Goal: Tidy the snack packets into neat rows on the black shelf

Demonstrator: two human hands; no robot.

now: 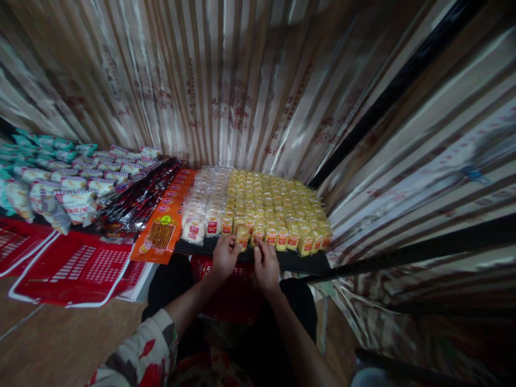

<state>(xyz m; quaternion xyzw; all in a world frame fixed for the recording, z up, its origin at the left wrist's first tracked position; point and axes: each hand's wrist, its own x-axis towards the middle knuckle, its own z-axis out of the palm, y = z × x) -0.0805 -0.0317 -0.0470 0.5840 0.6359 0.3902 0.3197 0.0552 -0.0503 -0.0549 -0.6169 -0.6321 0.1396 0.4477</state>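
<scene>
Both my hands reach to the front edge of a dark shelf (298,262) packed with rows of small yellow snack packets (278,207). My left hand (224,257) has its fingers curled round a yellow packet (242,236) in the front row. My right hand (266,264) pinches at the same front row, just right of that packet; what its fingers hold is hidden. Pale packets with red labels (201,207) lie to the left of the yellow ones. A red basket (236,301) sits below my wrists.
Orange snack bags (165,226), dark red-black packets (139,201) and white and teal packets (60,177) fill the shelf further left. Flat red baskets (76,269) lean below. Striped plastic curtain (250,80) hangs behind and to the right. Wooden floor (60,338) lies below left.
</scene>
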